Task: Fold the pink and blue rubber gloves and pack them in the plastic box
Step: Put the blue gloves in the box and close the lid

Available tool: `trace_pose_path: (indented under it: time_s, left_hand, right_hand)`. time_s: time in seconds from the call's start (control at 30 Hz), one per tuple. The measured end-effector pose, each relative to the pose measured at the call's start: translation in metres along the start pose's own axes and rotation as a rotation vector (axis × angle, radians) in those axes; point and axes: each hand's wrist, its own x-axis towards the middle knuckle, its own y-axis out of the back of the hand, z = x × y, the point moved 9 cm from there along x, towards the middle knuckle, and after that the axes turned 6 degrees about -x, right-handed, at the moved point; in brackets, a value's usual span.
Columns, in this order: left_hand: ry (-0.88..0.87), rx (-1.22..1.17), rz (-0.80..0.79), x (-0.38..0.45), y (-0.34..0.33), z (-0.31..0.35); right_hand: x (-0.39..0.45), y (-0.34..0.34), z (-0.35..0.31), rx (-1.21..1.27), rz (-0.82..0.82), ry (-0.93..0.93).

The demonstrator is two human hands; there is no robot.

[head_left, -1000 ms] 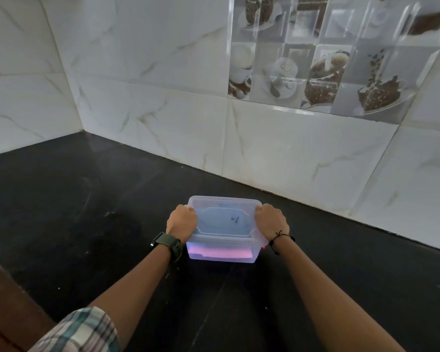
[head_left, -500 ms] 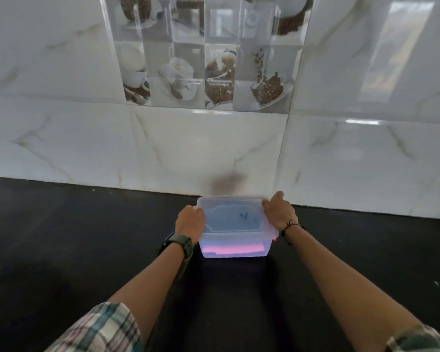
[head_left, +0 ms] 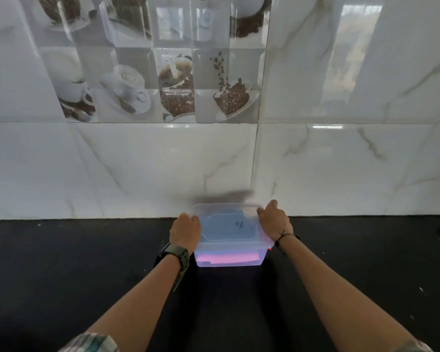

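A clear plastic box [head_left: 261, 259] with its lid [head_left: 228, 228] on stands on the black counter close to the tiled wall. Through the front wall a folded pink glove [head_left: 226, 257] shows at the bottom, and a blue tint lies above it under the lid. My left hand [head_left: 186, 232] grips the box's left side, fingers curled around the lid edge. On the right side, my right hand [head_left: 274, 223] holds the lid's far right corner and edge. A small red clip shows at the box's right under my wrist.
The black counter [head_left: 61, 262] stretches left and right of the box. The white marble-tile wall [head_left: 137, 168] rises just behind it, with coffee-picture tiles [head_left: 163, 82] higher up.
The box, held in both hands, has been pushed farther back towards the wall. The view has turned from the corner to face the wall squarely.
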Motion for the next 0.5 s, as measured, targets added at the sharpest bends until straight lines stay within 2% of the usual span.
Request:
trace_pose_path:
  time_s: [0.5]
  left_hand:
    - [0.018, -0.003, 0.082, 0.036, -0.006, 0.009]
  right_hand:
    - [0.046, -0.012, -0.010, 0.082, 0.029, -0.018]
